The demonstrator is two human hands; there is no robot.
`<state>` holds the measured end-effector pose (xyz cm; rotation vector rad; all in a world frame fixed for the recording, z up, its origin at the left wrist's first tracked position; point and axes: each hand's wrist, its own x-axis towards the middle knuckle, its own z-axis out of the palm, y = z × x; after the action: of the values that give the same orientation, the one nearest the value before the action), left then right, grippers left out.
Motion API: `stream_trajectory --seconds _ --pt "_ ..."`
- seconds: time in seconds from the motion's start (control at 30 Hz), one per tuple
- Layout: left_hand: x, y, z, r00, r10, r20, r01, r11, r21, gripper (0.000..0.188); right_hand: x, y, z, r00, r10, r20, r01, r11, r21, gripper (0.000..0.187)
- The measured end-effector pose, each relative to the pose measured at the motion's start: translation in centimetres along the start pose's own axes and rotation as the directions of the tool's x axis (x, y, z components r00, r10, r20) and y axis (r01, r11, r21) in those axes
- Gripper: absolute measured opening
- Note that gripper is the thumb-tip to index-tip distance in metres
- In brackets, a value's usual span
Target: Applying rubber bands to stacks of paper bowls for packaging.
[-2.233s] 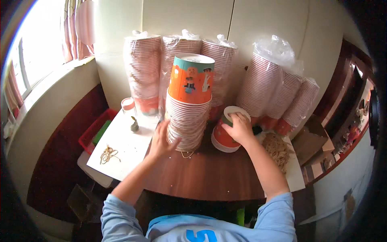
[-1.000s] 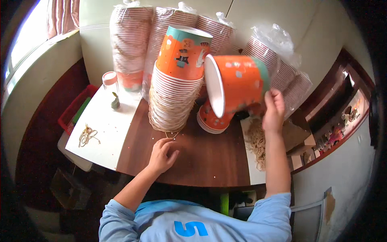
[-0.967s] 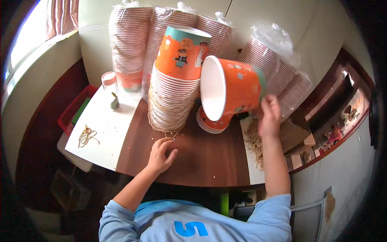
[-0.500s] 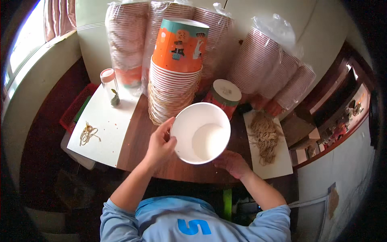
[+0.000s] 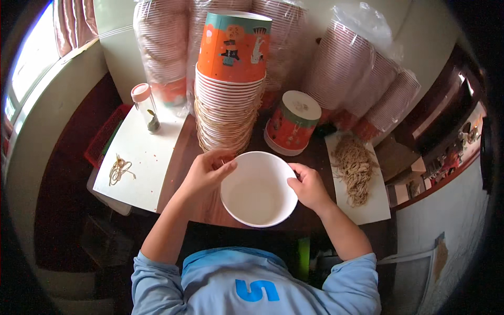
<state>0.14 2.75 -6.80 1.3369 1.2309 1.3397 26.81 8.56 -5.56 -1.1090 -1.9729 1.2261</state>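
Note:
A white-lined paper bucket (image 5: 257, 191) faces me with its open mouth, held over the near part of the brown table. My right hand (image 5: 311, 186) grips its right rim, thumb on the inner side and fingers outside. At the upper left rim is my left hand (image 5: 207, 176), its thumb on the edge and its fingers loosely around the outside. Just beyond stands a tall nested stack of paper buckets (image 5: 228, 113), upside down, the top one orange and green. Tan string loops show along the stack's sides. The inside of the held bucket looks bare.
A red and green bucket (image 5: 291, 126) stands upside down right of the stack. Tan strings (image 5: 353, 168) lie heaped on a white board at right; a small string bundle (image 5: 121, 170) and a clear jar (image 5: 146, 107) are at left. Plastic-wrapped bucket stacks (image 5: 341, 68) line the back.
The bucket has come nearer to me and turned slightly. My right hand has risen from below it to grip the right rim, while my left hand has shifted along the left rim.

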Motion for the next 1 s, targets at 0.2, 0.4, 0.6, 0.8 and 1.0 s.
stream_trajectory --seconds 0.2,0.4,0.6,0.8,1.0 --pt "-2.5 -0.7 0.6 0.994 -0.035 -0.107 0.049 0.99 0.135 0.036 -0.5 0.1 -0.3 0.999 0.025 0.038 -0.034 0.968 0.247 0.028" --pt "-2.1 0.7 0.0 0.99 -0.079 -0.116 0.096 0.984 0.152 0.025 -0.1 2.5 -9.4 0.989 0.128 -0.069 -0.145 0.893 -0.425 0.023" --pt "-1.5 0.7 0.6 0.987 -0.075 -0.143 0.096 0.985 0.141 0.024 -0.1 6.7 -15.0 0.934 0.132 -0.333 -0.356 0.436 -0.827 0.014" --pt "-1.4 -0.2 0.5 0.985 -0.01 -0.17 0.036 0.988 0.15 0.024 0.0 11.8 -15.3 0.951 0.227 -0.209 -0.274 0.312 -0.91 0.015" --pt "-2.2 -0.7 0.0 0.979 0.039 -0.2 -0.012 0.991 0.132 0.025 1.6 15.6 -15.7 0.948 0.194 -0.251 -0.302 0.302 -0.904 0.015"
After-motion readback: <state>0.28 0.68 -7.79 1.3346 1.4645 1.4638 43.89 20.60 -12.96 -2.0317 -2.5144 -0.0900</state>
